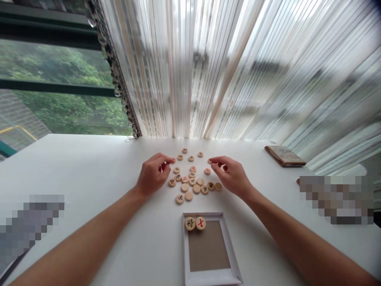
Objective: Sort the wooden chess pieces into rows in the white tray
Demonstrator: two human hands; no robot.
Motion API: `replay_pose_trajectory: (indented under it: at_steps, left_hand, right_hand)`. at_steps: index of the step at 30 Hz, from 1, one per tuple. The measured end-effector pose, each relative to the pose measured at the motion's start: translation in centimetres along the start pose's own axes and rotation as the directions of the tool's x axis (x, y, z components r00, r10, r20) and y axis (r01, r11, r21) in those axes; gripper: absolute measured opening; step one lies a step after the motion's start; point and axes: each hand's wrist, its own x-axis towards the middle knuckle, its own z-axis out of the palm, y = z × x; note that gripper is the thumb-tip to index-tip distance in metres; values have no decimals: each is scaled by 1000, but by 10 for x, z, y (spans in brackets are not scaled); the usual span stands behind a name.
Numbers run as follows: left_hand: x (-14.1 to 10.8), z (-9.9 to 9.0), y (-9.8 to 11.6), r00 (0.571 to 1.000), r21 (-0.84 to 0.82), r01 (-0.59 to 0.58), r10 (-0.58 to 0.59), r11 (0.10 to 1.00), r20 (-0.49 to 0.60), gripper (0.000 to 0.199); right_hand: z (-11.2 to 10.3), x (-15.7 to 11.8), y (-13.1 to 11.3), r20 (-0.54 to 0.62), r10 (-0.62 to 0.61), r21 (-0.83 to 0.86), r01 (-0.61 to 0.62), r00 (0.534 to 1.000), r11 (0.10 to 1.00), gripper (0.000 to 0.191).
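Observation:
Round wooden Chinese chess pieces (192,174) lie scattered over the white table, some showing black or red characters and some blank side up. At the left edge of the spread, my left hand (154,174) has its fingertips closed on a Chinese chess piece (173,160), which they mostly cover. Across from it, my right hand (232,176) pinches another Chinese chess piece (209,161) whose edge peeks out. Closer to me stands a shallow white box (208,277). Side by side in its far left corner sit a black-marked piece (190,223) and a red-marked piece (200,223).
A brown-edged flat box or book (285,155) lies at the back right of the white table (125,246). Behind the table hangs a striped string curtain (190,71), with a window (59,67) on the left. Blurred-out patches cover things at both sides.

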Motion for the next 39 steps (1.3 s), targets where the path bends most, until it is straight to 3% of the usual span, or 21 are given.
replay_pose_trajectory:
  at_steps: [4, 8, 13, 17, 22, 25, 28, 33, 36, 39]
  left_hand:
    - [-1, 1, -3, 1000, -23, 9, -9, 1000, 0, 25]
    - [-2, 2, -4, 1000, -35, 11, -11, 999, -8, 25]
    - [-3, 3, -5, 1000, -43, 7, -7, 999, -5, 25]
    - [-3, 4, -5, 1000, -52, 15, -15, 999, -7, 25]
    - [-3, 2, -2, 999, -95, 32, -33, 995, -8, 24]
    - [-4, 2, 4, 998, -156, 57, -61, 986, -19, 22]
    - [-6, 6, 18, 993, -247, 107, -115, 963, -21, 16]
    - [-11, 20, 47, 975, -410, 221, -202, 885, 89, 20]
    - [-13, 27, 54, 956, -493, 292, -232, 819, 180, 25]
    - [-13, 31, 55, 917, -607, 398, -324, 688, 234, 26]
  right_hand:
    - [14, 35, -8, 211, -94, -61, 109, 973, 992, 28]
    - [34, 66, -12, 414, -160, -87, 213, 896, 973, 35]
    - [46, 85, -11, 539, -169, -79, 249, 825, 965, 32]
    - [40, 90, -9, 523, -124, -43, 171, 843, 984, 23]
    - [29, 70, -9, 358, -5, 152, -54, 934, 987, 5]
    - [22, 40, -18, 292, 122, 378, -232, 949, 896, 34]
    - [18, 9, -34, 313, 204, 582, -357, 928, 731, 53]
    - [19, -12, -53, 351, 259, 752, -436, 900, 494, 46]
    - [27, -13, -55, 364, 257, 794, -443, 895, 416, 44]
    - [32, -15, -53, 380, 257, 811, -453, 889, 369, 38]
